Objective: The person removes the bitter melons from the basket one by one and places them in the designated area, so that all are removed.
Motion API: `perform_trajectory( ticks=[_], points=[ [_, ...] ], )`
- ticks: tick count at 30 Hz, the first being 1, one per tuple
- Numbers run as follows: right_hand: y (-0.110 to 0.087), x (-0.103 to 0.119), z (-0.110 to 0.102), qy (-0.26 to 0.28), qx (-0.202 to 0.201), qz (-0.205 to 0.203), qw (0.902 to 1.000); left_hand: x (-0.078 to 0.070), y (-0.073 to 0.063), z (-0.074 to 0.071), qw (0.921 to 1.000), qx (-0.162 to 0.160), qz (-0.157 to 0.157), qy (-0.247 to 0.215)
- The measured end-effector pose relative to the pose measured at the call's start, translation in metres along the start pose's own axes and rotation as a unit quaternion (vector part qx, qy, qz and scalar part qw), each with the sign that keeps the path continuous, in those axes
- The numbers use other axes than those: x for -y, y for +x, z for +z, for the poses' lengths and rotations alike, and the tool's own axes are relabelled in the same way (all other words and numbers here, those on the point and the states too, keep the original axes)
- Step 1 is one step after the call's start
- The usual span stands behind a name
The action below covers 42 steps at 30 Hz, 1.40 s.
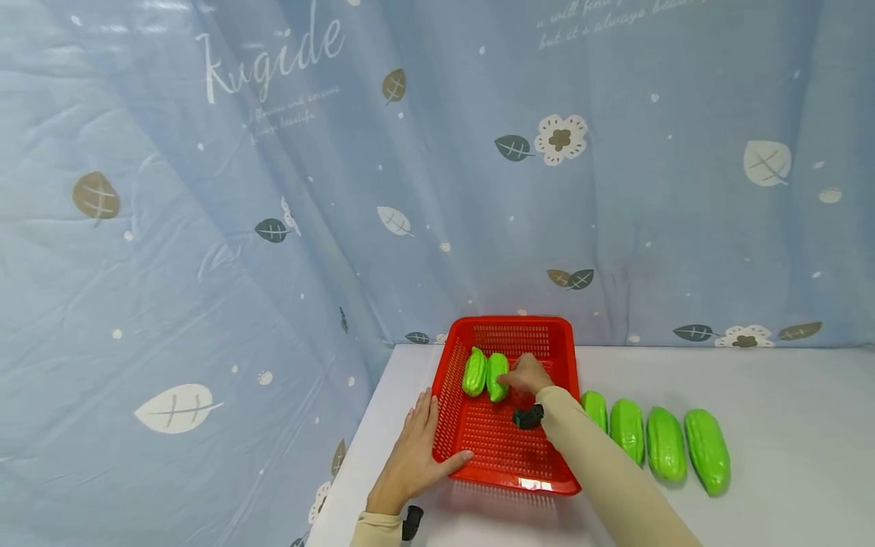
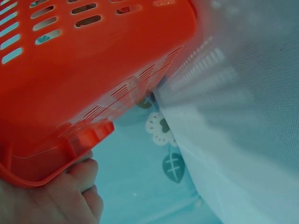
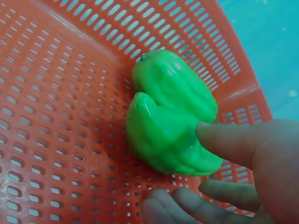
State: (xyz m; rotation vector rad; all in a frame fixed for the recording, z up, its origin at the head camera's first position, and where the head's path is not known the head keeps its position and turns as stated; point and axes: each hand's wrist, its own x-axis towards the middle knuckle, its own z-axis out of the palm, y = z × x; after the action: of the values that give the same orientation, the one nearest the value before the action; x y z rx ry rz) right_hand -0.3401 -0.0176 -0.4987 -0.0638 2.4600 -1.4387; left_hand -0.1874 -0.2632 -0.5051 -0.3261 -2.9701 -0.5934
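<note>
A red plastic basket (image 1: 492, 448) with slotted walls holds two glossy green ridged fruits. One green fruit (image 1: 474, 374) lies by the basket's left wall, and a second green fruit (image 1: 497, 372) lies right beside it. Reaching into the basket, my right hand (image 1: 529, 374) touches this second fruit with the tip of its thumb (image 3: 229, 140), while the other fingers are spread apart from it in the right wrist view. My left hand (image 1: 412, 460) rests against the basket's near left corner, fingers extended along the outer side and thumb at the front rim.
Several more green fruits (image 1: 665, 444) lie in a row on the white table (image 1: 786, 425), to the right of the basket and partly behind my right sleeve. A blue patterned curtain (image 1: 478, 190) hangs behind the table and along its left side.
</note>
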Motion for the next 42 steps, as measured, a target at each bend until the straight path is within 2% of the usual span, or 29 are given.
perform_trajectory(
  ticks=[11,21,28,42],
  points=[
    [0.008,-0.003,0.005,0.004,-0.002,-0.002,1.0000,0.000,0.000,-0.001,1.0000,0.000,0.003,0.008],
    [0.009,-0.005,0.005,0.064,0.017,0.021,0.9976,-0.004,0.000,-0.001,1.0000,-0.002,0.000,-0.001],
    [0.000,0.003,0.006,0.108,0.024,0.028,0.9934,-0.004,-0.001,-0.001,1.0000,-0.006,-0.002,-0.004],
    [-0.013,0.007,0.002,0.131,0.039,0.004,0.9906,-0.003,-0.003,0.001,0.9999,-0.010,-0.009,-0.007]
  ],
)
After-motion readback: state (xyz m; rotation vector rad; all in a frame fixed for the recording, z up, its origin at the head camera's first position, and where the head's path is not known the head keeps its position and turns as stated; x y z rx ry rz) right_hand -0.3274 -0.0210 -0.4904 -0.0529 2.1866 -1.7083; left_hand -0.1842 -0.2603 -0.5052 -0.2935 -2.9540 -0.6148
